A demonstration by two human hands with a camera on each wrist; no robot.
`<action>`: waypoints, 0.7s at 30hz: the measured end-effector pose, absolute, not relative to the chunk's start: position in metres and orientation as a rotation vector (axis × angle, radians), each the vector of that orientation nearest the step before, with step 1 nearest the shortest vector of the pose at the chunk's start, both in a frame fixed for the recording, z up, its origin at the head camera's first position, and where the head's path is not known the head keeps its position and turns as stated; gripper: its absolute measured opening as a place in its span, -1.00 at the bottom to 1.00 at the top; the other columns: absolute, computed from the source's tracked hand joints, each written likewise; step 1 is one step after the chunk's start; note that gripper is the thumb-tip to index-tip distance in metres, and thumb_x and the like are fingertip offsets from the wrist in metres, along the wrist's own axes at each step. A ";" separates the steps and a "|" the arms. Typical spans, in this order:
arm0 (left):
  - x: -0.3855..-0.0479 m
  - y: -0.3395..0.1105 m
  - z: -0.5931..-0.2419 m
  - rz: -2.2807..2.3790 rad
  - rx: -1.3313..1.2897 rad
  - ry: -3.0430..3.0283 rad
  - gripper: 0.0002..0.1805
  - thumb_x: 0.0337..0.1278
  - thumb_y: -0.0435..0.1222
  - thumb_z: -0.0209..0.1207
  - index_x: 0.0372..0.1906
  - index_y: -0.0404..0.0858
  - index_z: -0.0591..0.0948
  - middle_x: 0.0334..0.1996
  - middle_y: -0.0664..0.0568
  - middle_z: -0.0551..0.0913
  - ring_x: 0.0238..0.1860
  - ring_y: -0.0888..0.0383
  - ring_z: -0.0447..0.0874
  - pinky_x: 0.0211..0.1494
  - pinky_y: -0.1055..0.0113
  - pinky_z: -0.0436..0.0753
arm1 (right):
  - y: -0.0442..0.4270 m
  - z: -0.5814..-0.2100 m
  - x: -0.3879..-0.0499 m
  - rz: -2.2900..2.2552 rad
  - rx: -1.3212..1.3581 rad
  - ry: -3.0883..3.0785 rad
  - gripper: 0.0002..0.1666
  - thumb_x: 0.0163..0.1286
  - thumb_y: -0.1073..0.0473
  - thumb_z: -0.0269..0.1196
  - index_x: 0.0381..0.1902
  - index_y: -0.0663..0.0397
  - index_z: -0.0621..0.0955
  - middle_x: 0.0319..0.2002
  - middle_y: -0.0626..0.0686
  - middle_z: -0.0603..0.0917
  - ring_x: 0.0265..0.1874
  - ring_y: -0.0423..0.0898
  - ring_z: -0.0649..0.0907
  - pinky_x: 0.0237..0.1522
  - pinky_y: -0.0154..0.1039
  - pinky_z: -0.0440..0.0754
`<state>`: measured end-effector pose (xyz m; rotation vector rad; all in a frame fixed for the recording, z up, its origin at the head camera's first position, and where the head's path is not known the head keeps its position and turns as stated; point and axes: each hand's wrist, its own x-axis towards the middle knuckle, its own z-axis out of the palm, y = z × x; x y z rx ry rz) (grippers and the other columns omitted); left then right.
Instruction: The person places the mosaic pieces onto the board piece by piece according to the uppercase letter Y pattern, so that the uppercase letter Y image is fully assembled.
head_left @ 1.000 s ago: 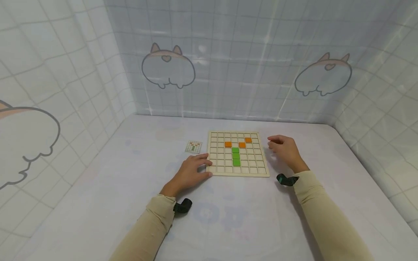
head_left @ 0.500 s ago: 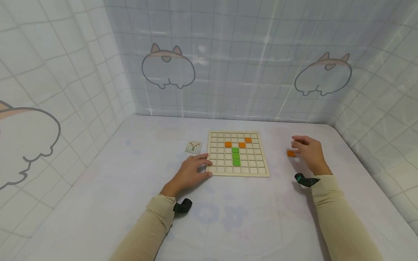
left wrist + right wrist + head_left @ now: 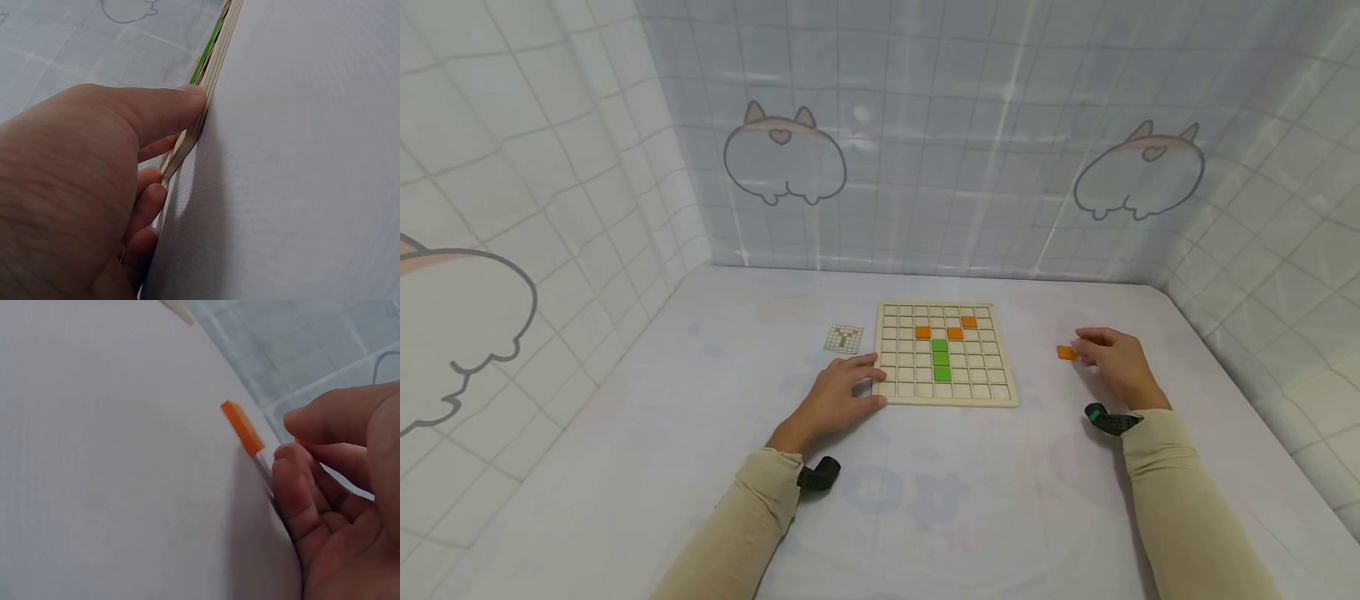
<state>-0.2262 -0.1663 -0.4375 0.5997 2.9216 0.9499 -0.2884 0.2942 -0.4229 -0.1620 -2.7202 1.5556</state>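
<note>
In the head view my left hand [image 3: 838, 396] rests at the near left corner of a pale wooden grid board [image 3: 898, 389]. Its thumb lies on the board's rim and its fingers touch the left edge. The board bears several green tiles [image 3: 941, 360] in a column and orange tiles [image 3: 922, 332] above them. Right of the board, my right hand [image 3: 1116, 360] hovers low over the table with loosely bent fingers. A single orange tile [image 3: 243, 427] lies just beyond those fingertips. In the right wrist view the thumb stands apart from the fingers and nothing is between them.
A small card [image 3: 843, 338] with a printed grid pattern lies left of the board. White cloth covers the table [image 3: 925, 500]. Tiled-print curtains [image 3: 925, 150] stand at the back and both sides.
My right hand has moved right, away from the board, then lowered beside the loose orange tile, which it hid earlier. The left hand has stayed on the board.
</note>
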 end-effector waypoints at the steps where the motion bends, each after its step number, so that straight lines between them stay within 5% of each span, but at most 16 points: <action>1: -0.226 -0.166 -0.437 0.955 0.601 2.919 -0.56 0.22 -0.07 0.34 0.18 -0.06 0.67 0.48 0.08 0.33 0.45 -0.14 0.22 0.39 -0.20 0.21 | 0.295 -0.424 -0.288 1.525 -0.142 -2.745 -0.38 0.52 -0.06 0.18 0.34 0.25 0.48 0.14 0.24 0.56 -0.16 -0.08 0.58 -0.20 -0.41 0.56; 12: -0.225 -0.166 -0.435 0.964 0.609 2.921 -0.56 0.22 -0.08 0.34 0.17 -0.08 0.67 0.47 0.07 0.34 0.45 -0.14 0.23 0.40 -0.19 0.21 | 0.296 -0.428 -0.290 1.210 0.105 -2.931 -0.41 0.52 0.00 0.16 0.34 0.27 0.49 0.25 0.33 0.52 0.16 0.20 0.51 0.05 -0.09 0.48; 21: -0.226 -0.166 -0.437 0.960 0.603 2.920 -0.57 0.22 -0.08 0.33 0.17 -0.07 0.67 0.47 0.07 0.34 0.44 -0.15 0.23 0.39 -0.19 0.22 | 0.286 -0.425 -0.288 1.099 0.148 -2.952 -0.57 0.49 0.12 0.19 0.16 0.31 0.61 0.13 0.35 0.55 0.10 0.24 0.51 0.07 0.06 0.46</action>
